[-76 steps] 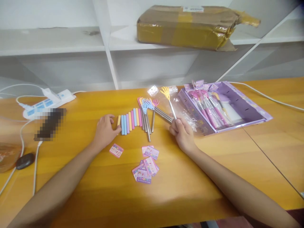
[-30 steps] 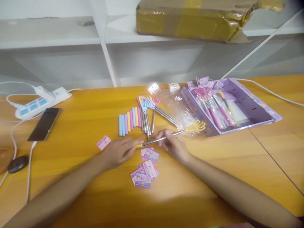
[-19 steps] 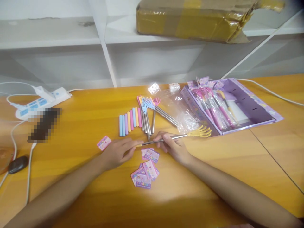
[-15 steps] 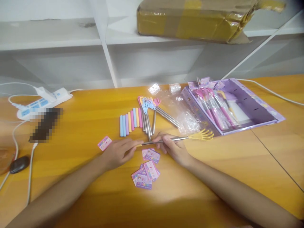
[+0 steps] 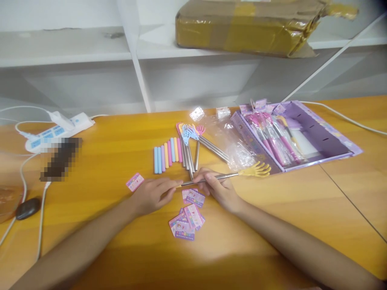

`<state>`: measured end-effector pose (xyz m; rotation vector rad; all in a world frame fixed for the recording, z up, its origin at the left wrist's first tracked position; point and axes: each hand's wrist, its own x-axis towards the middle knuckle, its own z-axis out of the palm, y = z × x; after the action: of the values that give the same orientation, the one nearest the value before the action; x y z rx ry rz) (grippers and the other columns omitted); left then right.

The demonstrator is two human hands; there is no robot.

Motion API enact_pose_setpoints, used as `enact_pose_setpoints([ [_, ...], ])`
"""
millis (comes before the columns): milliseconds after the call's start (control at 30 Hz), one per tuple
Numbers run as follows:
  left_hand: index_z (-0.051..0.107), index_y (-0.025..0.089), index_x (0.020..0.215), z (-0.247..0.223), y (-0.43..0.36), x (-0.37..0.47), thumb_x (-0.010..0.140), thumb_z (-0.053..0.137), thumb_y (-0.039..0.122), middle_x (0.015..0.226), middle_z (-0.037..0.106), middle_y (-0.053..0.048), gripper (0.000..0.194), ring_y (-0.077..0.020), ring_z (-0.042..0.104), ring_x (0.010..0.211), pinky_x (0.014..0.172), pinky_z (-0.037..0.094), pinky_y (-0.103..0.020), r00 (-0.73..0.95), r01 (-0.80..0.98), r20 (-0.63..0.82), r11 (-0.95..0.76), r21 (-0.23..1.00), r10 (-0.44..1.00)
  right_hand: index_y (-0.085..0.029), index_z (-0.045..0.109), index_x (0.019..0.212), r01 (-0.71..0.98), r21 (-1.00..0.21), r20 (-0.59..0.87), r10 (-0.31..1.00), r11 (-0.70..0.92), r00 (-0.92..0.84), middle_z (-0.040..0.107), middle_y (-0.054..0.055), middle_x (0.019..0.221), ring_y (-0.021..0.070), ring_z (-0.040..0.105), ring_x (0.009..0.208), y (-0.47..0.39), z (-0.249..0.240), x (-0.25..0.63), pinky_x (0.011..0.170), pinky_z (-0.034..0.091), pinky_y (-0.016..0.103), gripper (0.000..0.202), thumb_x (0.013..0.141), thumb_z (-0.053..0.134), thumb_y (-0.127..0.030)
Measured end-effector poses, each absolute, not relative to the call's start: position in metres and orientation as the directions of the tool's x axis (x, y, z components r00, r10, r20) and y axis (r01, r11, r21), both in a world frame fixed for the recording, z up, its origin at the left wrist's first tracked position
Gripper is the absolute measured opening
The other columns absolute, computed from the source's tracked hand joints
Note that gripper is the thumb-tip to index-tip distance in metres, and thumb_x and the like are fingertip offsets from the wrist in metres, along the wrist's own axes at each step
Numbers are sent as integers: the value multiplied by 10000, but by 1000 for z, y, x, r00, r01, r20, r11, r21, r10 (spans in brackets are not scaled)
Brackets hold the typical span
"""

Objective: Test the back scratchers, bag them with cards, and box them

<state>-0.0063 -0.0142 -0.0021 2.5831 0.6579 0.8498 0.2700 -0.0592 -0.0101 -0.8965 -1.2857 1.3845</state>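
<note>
A back scratcher [image 5: 227, 176] with a yellow claw head and a metal rod lies level between my hands. My right hand [image 5: 218, 187] is closed around the rod, its claw pointing right. At the other end, the fingers of my left hand [image 5: 157, 194] pinch a yellow handle grip [image 5: 179, 186], mostly hidden by them. Just beyond are several metal rods with coloured claw heads [image 5: 186, 135] in a loose pile. Left of the pile, coloured handle grips [image 5: 167, 155] lie side by side in a row. Printed cards [image 5: 185, 225] are scattered below my hands, and one pink card [image 5: 134, 182] sits by my left wrist.
A purple display box [image 5: 323, 141] at right holds bagged back scratchers [image 5: 272, 139]. Clear plastic bags [image 5: 238, 151] lie beside it. At left are a power strip [image 5: 60, 131], cables and a black mouse [image 5: 28, 208]. A taped carton [image 5: 248, 30] rests on the shelf above.
The back scratcher and both hands hold nearly the same pose; less of the yellow grip shows past my left fingers. The whole view has shifted slightly.
</note>
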Motion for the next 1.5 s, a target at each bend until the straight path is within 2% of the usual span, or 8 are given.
enact_pose_setpoints([
  [300, 671, 203, 1309, -2, -18, -2, 1054, 607, 132, 976, 834, -21, 273, -126, 771, 733, 662, 592, -226, 701, 293, 511, -854, 429, 497, -189, 840, 984, -157, -985, 97, 975, 66, -199, 615, 36, 836, 110, 537, 595, -64, -11, 257, 529, 426, 258, 488, 1110, 540, -553],
  [500, 673, 204, 1139, 1, -25, 7, 1048, 566, 130, 887, 806, -11, 159, -131, 751, 707, 632, 567, -227, 718, 264, 473, -829, 493, 510, -196, 824, 983, -145, -983, 146, 950, 109, -277, 601, 36, 892, 102, 531, 622, -70, -3, 243, 588, 459, 266, 446, 1138, 511, -473],
  [633, 652, 210, 1245, 1, -26, 4, 1048, 589, 139, 973, 827, -13, 219, -106, 731, 678, 635, 569, -217, 702, 259, 486, -822, 507, 521, -194, 798, 991, -131, -984, 155, 933, 118, -324, 623, 55, 887, 136, 539, 649, -68, -2, 250, 576, 440, 288, 472, 1113, 523, -558],
  [700, 652, 205, 1282, 1, -23, 1, 1061, 597, 174, 996, 830, -20, 230, -99, 725, 673, 625, 564, -209, 677, 293, 469, -792, 536, 568, -209, 774, 987, -161, -974, 189, 965, 160, -183, 599, 46, 842, 137, 468, 610, -63, -2, 260, 525, 370, 288, 495, 1069, 558, -647],
  [767, 679, 202, 1247, 2, -20, -2, 1077, 594, 217, 980, 824, -21, 192, -102, 724, 689, 621, 555, -207, 653, 353, 413, -738, 575, 635, -233, 735, 963, -218, -948, 221, 972, 234, 80, 515, 15, 756, 137, 368, 574, -55, -1, 271, 496, 278, 290, 494, 1028, 590, -700],
  [867, 714, 197, 1187, 4, -15, -4, 1097, 579, 268, 941, 807, -21, 177, -115, 716, 708, 644, 554, -221, 629, 426, 370, -702, 571, 683, -248, 654, 875, -258, -931, 179, 937, 260, 299, 384, -19, 682, 141, 293, 562, -45, 4, 284, 502, 213, 301, 421, 1022, 637, -642],
  [1067, 722, 181, 1286, 1, -13, -5, 1136, 526, 279, 975, 796, -49, 266, -154, 759, 833, 738, 604, -254, 651, 409, 438, -773, 485, 620, -235, 656, 887, -246, -961, 89, 985, 124, 149, 269, -65, 603, 127, 240, 515, -41, 1, 283, 495, 187, 290, 451, 1049, 589, -650],
  [1500, 719, 175, 1280, 0, -18, -7, 1136, 518, 230, 865, 739, -29, 254, -129, 719, 738, 661, 584, -214, 670, 352, 481, -813, 464, 565, -245, 601, 877, -355, -928, 97, 994, 109, 51, 342, -76, 567, 108, 245, 452, -56, -7, 254, 452, 197, 265, 444, 1078, 547, -638],
])
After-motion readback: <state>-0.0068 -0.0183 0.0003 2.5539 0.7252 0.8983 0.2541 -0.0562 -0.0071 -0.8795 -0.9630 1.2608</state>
